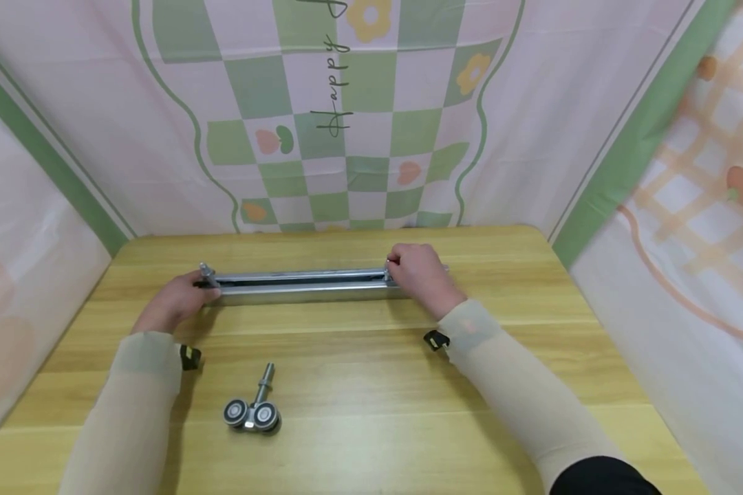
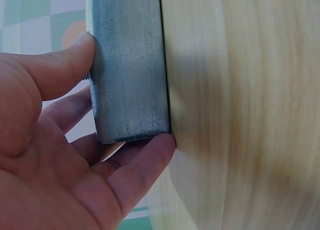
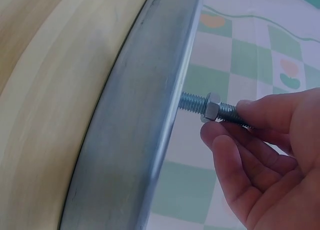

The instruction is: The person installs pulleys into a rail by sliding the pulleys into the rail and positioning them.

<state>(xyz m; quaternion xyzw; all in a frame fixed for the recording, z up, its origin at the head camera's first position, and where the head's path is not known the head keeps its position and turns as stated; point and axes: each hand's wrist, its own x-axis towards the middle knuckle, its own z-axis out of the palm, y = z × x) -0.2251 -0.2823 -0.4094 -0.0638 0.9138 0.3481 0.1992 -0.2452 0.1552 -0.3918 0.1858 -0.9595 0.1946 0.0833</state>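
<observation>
A long silver-grey metal channel rail (image 1: 309, 294) lies crosswise near the far side of the pale yellow wood-grain surface (image 1: 359, 392), its slot facing up as a dark, narrow gap between two bright, straight lips. Its outer wall is smooth and flat with a dull sheen, turning to a finely scuffed, mottled grey near the left end, where the cut edge is darkened. The left hand (image 2: 55, 140) grips that end: the thumb presses the upper edge while the fingers (image 2: 142, 172) bend around the end and down to the surface, spaced only by the rail's width. Beside this hand a threaded silver metal bolt with a nut (image 1: 206, 273) stands up from the slot, tilted slightly. Toward the other end, the right hand (image 3: 270, 155) pinches the top of a second shiny threaded bolt (image 3: 192, 102), its thumb and fingers drawn together on the ridged shaft just above a faceted hexagonal nut (image 3: 212, 106); the shaft rises out past the rail's rounded lip. Nearer the person, well apart from the rail, a loose metal roller trolley (image 1: 252, 414) rests on the surface, with round, dark-rimmed wheels and a threaded stem pointing away. Smooth cream sleeves (image 1: 124, 412) cover both forearms. Behind hangs a softly creased fabric (image 1: 369, 82) in green and white checks with flowers and hearts.
</observation>
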